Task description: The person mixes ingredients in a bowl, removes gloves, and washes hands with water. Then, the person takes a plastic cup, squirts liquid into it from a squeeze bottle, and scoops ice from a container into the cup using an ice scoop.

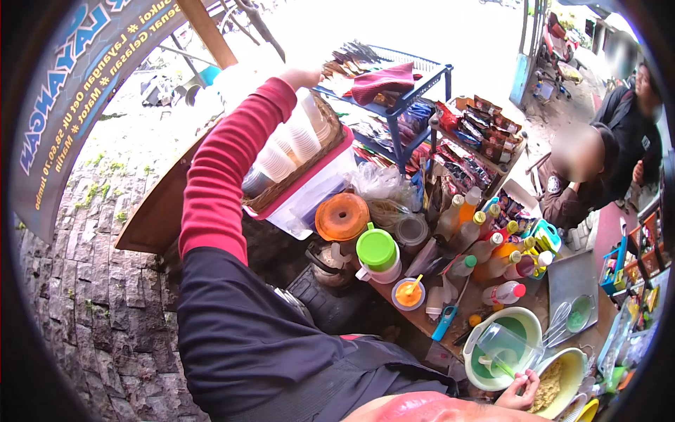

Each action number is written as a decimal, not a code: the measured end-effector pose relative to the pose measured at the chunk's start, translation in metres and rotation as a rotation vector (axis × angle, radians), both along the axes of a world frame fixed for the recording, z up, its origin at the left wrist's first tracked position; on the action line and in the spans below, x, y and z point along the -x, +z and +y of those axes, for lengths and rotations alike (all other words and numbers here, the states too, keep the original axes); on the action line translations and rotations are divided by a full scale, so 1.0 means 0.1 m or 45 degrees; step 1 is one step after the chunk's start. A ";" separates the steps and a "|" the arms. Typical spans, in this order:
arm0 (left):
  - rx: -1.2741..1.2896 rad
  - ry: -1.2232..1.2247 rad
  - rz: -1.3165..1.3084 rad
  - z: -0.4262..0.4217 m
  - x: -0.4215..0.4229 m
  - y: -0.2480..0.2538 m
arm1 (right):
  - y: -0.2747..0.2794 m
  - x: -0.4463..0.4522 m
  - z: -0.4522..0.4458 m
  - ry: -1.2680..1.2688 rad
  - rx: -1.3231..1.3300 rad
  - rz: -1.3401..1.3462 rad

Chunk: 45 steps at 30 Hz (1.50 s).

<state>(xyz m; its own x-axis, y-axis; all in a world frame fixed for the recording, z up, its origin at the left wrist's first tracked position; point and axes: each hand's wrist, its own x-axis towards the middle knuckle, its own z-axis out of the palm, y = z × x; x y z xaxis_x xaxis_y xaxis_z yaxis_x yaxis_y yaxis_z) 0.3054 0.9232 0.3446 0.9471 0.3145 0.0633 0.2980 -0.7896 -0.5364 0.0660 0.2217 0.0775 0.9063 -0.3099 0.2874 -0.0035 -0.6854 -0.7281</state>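
Observation:
My left arm, in a red sleeve, stretches up over a basket of stacked clear plastic cups (288, 144). My left hand (304, 76) is at the far end, washed out by glare, so its fingers cannot be made out. At the bottom right my right hand (519, 391) has its fingers pressed together on a thin greenish handle. It lies beside a clear plastic jug (500, 344), which rests in a pale bowl (472, 376) with green inside. A second bowl (580, 359) next to that hand holds a crumbly yellow-brown mass.
Bottles (485, 246), a green-lidded container (377, 249) and an orange-lidded jar (342, 216) crowd the wooden table. A blue rack (401, 112) holds sachets. Whisks (559, 320) lie near the bowls. Two people (626, 133) are at the right; a banner (70, 91) hangs left.

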 end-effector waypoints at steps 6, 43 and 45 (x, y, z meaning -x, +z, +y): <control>-0.231 0.070 0.108 0.25 -0.13 -0.42 | 0.42 0.08 0.27 -0.107 0.008 -0.023; 0.109 0.100 -0.330 0.96 -0.24 -0.65 | 0.51 -0.01 0.27 -0.158 0.102 0.003; 0.095 0.108 -0.349 1.01 -0.22 -0.70 | 0.49 -0.02 0.24 -0.162 0.109 -0.005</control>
